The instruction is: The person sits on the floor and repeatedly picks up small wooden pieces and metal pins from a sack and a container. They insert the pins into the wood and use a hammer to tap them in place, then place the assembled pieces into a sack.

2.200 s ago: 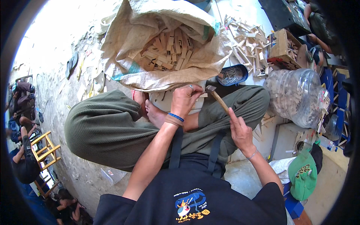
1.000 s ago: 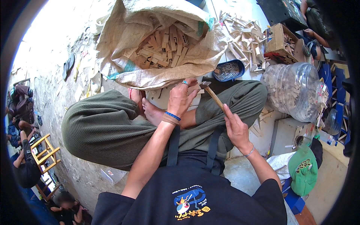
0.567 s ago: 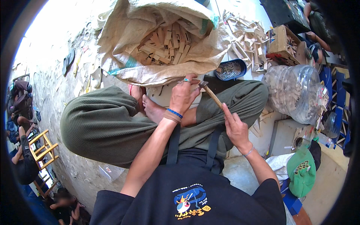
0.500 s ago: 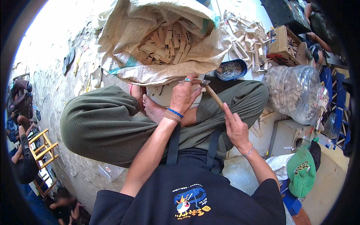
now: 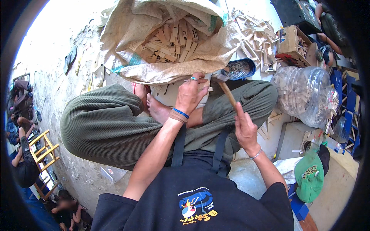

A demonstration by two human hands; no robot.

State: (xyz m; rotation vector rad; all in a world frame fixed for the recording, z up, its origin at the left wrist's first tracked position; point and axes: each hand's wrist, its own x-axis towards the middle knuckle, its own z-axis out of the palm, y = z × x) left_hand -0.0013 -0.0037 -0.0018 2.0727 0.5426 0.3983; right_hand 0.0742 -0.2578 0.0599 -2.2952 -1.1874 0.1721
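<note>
My right hand [image 5: 246, 131] is closed round the wooden handle of a hammer [image 5: 229, 92], with the index finger stretched along it. The hammer's metal head is a little right of my left fingers, beside a blue oval tin of nails [image 5: 239, 70]. Over my crossed legs, my left hand [image 5: 189, 94] has its fingers curled and pinched together; what they hold is mostly hidden. A small pale bit of wood [image 5: 210, 89] shows right beside its thumb. Just beyond that hand lies the rim of a woven sack [image 5: 162, 75], with cut wooden pieces [image 5: 175, 42] inside.
Loose wooden strips [image 5: 258, 42] are heaped beyond the nail tin. To the right stand a wooden box [image 5: 291, 44], a large clear plastic jar [image 5: 300, 94] of wooden pieces, and a green cap [image 5: 310, 175]. A yellow stool [image 5: 44, 150] and other people are at far left.
The hammer's head has swung right and away from my left fingers, towards the nail tin. My right hand has shifted slightly right; my left hand stays nearly in place.
</note>
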